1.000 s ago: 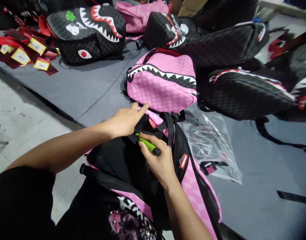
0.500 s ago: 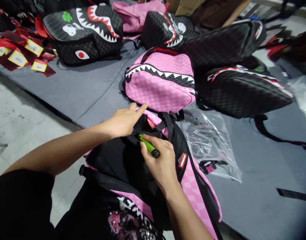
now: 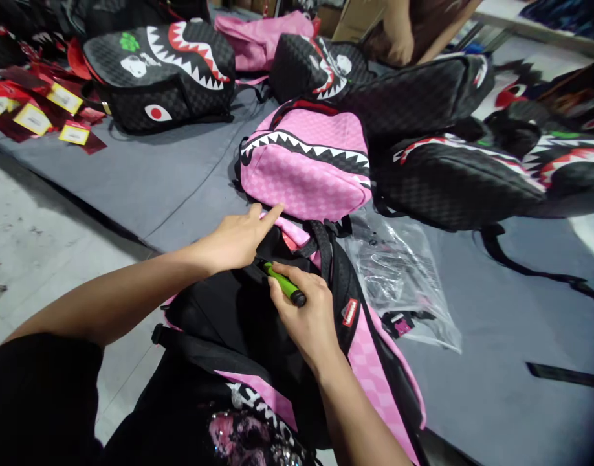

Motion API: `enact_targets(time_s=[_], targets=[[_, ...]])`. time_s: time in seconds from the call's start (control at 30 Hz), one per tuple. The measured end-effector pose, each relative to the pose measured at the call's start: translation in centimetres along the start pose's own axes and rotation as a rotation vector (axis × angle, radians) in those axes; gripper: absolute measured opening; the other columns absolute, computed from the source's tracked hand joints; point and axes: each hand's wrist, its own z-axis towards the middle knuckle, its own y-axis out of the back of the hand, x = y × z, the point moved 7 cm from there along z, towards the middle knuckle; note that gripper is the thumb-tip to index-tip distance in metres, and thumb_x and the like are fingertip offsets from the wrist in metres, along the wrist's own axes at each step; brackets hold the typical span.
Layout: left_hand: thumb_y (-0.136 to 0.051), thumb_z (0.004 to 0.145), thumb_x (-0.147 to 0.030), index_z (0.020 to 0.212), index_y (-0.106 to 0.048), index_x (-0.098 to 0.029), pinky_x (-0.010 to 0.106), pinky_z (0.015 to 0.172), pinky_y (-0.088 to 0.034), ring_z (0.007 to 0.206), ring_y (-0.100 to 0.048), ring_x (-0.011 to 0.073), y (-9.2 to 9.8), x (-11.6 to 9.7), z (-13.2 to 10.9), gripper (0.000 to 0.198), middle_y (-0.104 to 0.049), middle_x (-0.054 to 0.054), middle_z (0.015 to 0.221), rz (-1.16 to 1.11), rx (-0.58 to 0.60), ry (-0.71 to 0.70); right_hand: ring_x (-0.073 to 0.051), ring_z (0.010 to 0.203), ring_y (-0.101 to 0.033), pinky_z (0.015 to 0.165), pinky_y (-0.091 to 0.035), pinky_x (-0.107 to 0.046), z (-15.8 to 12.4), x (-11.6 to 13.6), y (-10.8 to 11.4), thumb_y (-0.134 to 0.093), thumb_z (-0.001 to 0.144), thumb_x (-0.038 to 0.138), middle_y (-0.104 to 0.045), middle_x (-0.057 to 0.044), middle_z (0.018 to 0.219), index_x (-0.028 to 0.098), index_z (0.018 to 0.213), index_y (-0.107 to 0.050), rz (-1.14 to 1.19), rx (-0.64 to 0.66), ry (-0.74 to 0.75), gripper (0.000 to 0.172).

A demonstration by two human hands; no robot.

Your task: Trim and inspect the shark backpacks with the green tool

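A black and pink checkered backpack (image 3: 224, 317) lies in front of me, its black side facing up. My right hand (image 3: 307, 304) is closed around a slim tool with a green and black handle (image 3: 288, 285). The tool's tip points up and left to the black fabric beside my left hand (image 3: 239, 239), where I cannot make out its end. At the backpack's top edge, my left hand grips the fabric, with some fingers stretched toward a smaller pink shark-mouth bag (image 3: 307, 181) and the rest hidden underneath. A red label (image 3: 350, 312) shows on the backpack's strap.
Black checkered shark-mouth bags (image 3: 165, 77) stand along the back and right (image 3: 462, 181) of the grey table (image 3: 495, 310). Clear plastic packaging (image 3: 398, 272) lies right of the backpack. Red tags (image 3: 39, 110) are piled at left. Another person's hand (image 3: 398, 42) is at the back.
The view has shifted slightly, so more bags show at the right. Another person's hand has come into sight at the back. My hands keep nearly the same hold and place on the backpack.
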Motion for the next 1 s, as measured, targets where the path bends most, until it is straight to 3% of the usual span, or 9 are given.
enact_targets(time_s=[0.23,0.4,0.5,0.6,0.67,0.73,0.8,0.9,1.0], targets=[[-0.060,0.082,-0.013,0.158,-0.003,-0.025,0.036,0.088,-0.052,0.114,-0.064,0.0308,0.9,-0.2,-0.5,0.096,-0.035,0.017,0.153,0.029,0.019,0.015,-0.019,0.085,-0.072,0.090,-0.048,-0.035,0.1,0.5,-0.4,-0.064,0.085,0.022,-0.078,-0.001,0.098,0.023,0.099,-0.073,0.015,-0.025,-0.013,0.016],[-0.057,0.086,-0.024,0.159,-0.002,-0.025,0.042,0.085,-0.055,0.119,-0.061,0.0366,0.6,0.4,0.1,0.092,-0.034,0.017,0.156,0.084,0.040,0.046,-0.015,0.077,-0.071,0.078,-0.051,-0.026,0.4,-0.3,-0.4,-0.062,0.086,0.022,-0.077,0.001,0.087,0.022,0.096,-0.074,0.179,0.030,-0.156,0.015],[-0.057,0.087,-0.030,0.159,-0.001,-0.026,0.046,0.082,-0.056,0.115,-0.062,0.0389,0.1,0.9,0.4,0.092,-0.036,0.017,0.154,0.104,0.021,0.029,-0.015,0.081,-0.071,0.077,-0.053,-0.026,-0.7,0.2,2.5,-0.062,0.087,0.025,-0.076,-0.001,0.091,0.021,0.097,-0.073,0.323,0.001,-0.164,0.015],[-0.057,0.088,-0.032,0.159,0.001,-0.028,0.046,0.081,-0.056,0.114,-0.062,0.0390,0.0,1.0,0.3,0.092,-0.036,0.016,0.154,0.111,-0.002,0.021,-0.019,0.102,-0.070,0.091,-0.054,-0.034,-3.3,0.4,8.8,-0.060,0.090,0.027,-0.074,-0.006,0.111,0.021,0.097,-0.068,0.408,-0.195,-0.028,0.013],[-0.058,0.087,-0.032,0.159,0.000,-0.028,0.044,0.082,-0.055,0.116,-0.061,0.0380,0.1,1.0,0.2,0.092,-0.035,0.015,0.155,0.109,0.009,0.037,-0.022,0.109,-0.067,0.097,-0.051,-0.041,-6.0,-2.2,14.2,-0.053,0.092,0.023,-0.073,-0.007,0.111,0.022,0.099,-0.064,0.231,-0.499,-0.022,0.013],[-0.059,0.087,-0.030,0.159,-0.001,-0.027,0.042,0.085,-0.055,0.120,-0.060,0.0370,0.2,0.8,0.3,0.093,-0.034,0.015,0.156,0.098,0.038,0.054,-0.022,0.105,-0.068,0.096,-0.051,-0.042,-8.6,-7.3,18.0,-0.045,0.094,0.022,-0.072,-0.010,0.108,0.020,0.107,-0.062,-0.130,-0.709,-0.223,0.021],[-0.059,0.087,-0.028,0.159,-0.001,-0.026,0.041,0.087,-0.054,0.123,-0.058,0.0362,0.3,0.5,0.3,0.092,-0.033,0.015,0.156,0.084,0.061,0.060,-0.023,0.102,-0.067,0.092,-0.051,-0.039,-9.3,-13.6,18.2,-0.039,0.094,0.024,-0.071,-0.012,0.109,0.019,0.109,-0.063,-0.559,-0.435,-0.464,0.029],[-0.058,0.087,-0.026,0.159,0.000,-0.026,0.042,0.089,-0.054,0.123,-0.058,0.0358,0.6,0.3,0.2,0.092,-0.032,0.016,0.157,0.076,0.069,0.063,-0.027,0.096,-0.068,0.082,-0.052,-0.038,-10.1,-20.9,17.0,-0.055,0.087,0.031,-0.070,-0.017,0.113,0.016,0.105,-0.069,-0.639,-0.221,-0.541,0.028],[-0.059,0.087,-0.026,0.159,0.000,-0.026,0.043,0.092,-0.053,0.123,-0.059,0.0361,0.7,0.2,-0.1,0.094,-0.033,0.016,0.156,0.073,0.074,0.071,-0.027,0.095,-0.067,0.078,-0.051,-0.036,-10.6,-24.0,15.2,-0.060,0.083,0.031,-0.071,-0.014,0.113,0.018,0.103,-0.070,-0.627,-0.102,-0.518,0.026]])
